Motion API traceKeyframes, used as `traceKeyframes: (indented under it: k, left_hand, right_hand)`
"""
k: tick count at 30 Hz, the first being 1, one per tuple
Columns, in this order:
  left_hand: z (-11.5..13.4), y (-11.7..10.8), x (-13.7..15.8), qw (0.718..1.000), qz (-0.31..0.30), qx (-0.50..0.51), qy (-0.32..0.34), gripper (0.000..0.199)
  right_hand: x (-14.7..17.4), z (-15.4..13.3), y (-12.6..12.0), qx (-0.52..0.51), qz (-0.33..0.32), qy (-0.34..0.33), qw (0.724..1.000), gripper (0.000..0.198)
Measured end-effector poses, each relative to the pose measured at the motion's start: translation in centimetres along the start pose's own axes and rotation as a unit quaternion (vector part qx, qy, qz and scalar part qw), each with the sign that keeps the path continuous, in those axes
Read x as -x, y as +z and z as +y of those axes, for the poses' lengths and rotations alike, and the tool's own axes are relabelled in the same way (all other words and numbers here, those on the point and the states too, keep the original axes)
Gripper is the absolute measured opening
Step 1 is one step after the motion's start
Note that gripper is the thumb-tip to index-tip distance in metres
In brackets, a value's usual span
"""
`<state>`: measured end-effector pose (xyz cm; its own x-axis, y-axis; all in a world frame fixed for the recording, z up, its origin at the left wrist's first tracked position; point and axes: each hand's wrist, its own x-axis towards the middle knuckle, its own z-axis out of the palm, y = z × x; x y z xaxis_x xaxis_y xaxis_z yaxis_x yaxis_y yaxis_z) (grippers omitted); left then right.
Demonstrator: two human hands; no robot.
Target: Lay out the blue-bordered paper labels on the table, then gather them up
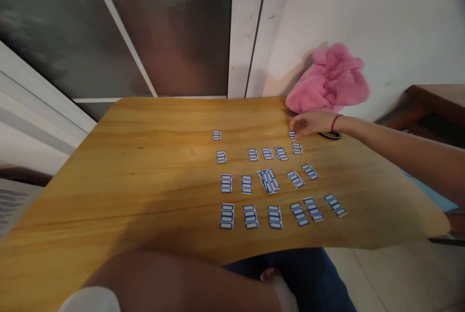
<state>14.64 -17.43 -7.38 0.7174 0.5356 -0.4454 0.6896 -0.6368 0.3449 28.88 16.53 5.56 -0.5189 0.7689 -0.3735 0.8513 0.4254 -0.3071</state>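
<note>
Probably mid card-handling, I have my right grip bent at the card nearest the pink plush, can't tell if pinching; next move calls for light touch.

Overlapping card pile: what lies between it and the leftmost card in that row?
One single card lies between the pile and the leftmost card, with bare tabletop on either side; the head view shows it.

Right hand at card — wooden table
</note>
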Motion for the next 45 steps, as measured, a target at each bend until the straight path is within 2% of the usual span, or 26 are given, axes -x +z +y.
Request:
traceKeyframes:
  k: [2, 4, 7, 10, 13, 16, 18, 20, 25, 28, 30, 32, 34, 35, 40, 45]
  left_hand:
    - [-0.1, -0.1, 0.0, 1.0, -0.013, 0.001, 0.009, 0.033]
    - [-0.1, -0.1, 0.1, 1.0, -0.027, 0.001, 0.016, 0.032]
    - [-0.3, -0.2, 0.3, 0.999, -0.042, 0.003, 0.025, 0.033]
    - [-0.4, -0.2, 0.3, 0.998, -0.054, 0.006, 0.033, 0.034]
    - [-0.4, -0.1, 0.1, 0.997, -0.066, 0.011, 0.04, 0.034]
    - [-0.4, 0.2, 0.0, 0.995, -0.084, 0.013, 0.043, 0.034]
    - [-0.4, 0.4, -0.1, 0.994, -0.1, 0.012, 0.042, 0.034]
    - [-0.4, 0.6, -0.2, 0.992, -0.116, 0.009, 0.039, 0.034]
    - [-0.2, 0.9, -1.2, 0.985, -0.168, -0.003, 0.032, 0.032]
    - [0.2, 1.2, -2.0, 0.975, -0.217, -0.03, 0.046, 0.018]
    - [0.4, 1.7, -2.3, 0.967, -0.241, -0.057, 0.056, 0.018]
    - [0.4, 2.6, -2.5, 0.968, -0.236, -0.063, 0.051, 0.02]
    - [0.3, 3.9, -2.7, 0.977, -0.207, -0.05, 0.034, 0.018]
    - [0.3, 4.5, -2.7, 0.98, -0.19, -0.045, 0.027, 0.017]
    - [0.3, 6.9, -2.9, 0.989, -0.143, -0.039, -0.002, 0.011]
    - [0.3, 6.6, -2.8, 0.99, -0.136, -0.035, -0.022, 0.011]
  right_hand:
    - [-0.3, 0.5, 0.5, -0.049, -0.017, -0.017, 0.999, 0.017]
    - [-0.4, 0.4, 0.5, -0.079, -0.028, 0.01, 0.996, 0.012]
    - [0.0, -0.5, -0.5, -0.104, -0.021, 0.066, 0.992, 0.008]
    - [0.5, -1.4, -1.6, -0.163, -0.016, 0.065, 0.984, 0.01]
    - [1.0, -2.6, -1.3, -0.177, -0.089, 0.052, 0.979, 0.014]
    - [1.2, -4.0, 0.2, -0.11, -0.179, 0.042, 0.977, 0.013]
    - [1.2, -5.0, 1.3, -0.051, -0.17, 0.029, 0.984, 0.011]
    - [1.1, -5.8, 2.0, -0.004, -0.134, 0.025, 0.991, 0.013]
    - [1.1, -6.2, 2.2, 0.061, -0.088, 0.049, 0.993, 0.025]
    - [2.0, -6.2, 1.8, 0.052, -0.067, 0.043, 0.995, 0.023]
    - [3.4, -6.3, 1.8, 0.024, -0.074, 0.027, 0.997, 0.019]
    - [5.3, -6.7, 2.1, 0.002, -0.111, 0.015, 0.994, 0.018]
    - [7.6, -7.3, 3.1, -0.007, -0.184, 0.002, 0.983, 0.016]
    - [8.7, -7.7, 3.8, -0.003, -0.198, -0.006, 0.98, 0.014]
    - [12.4, -9.4, 7.9, 0.037, -0.128, -0.036, 0.99, 0.027]
    - [11.9, -9.4, 9.7, 0.012, -0.128, -0.053, 0.99, 0.017]
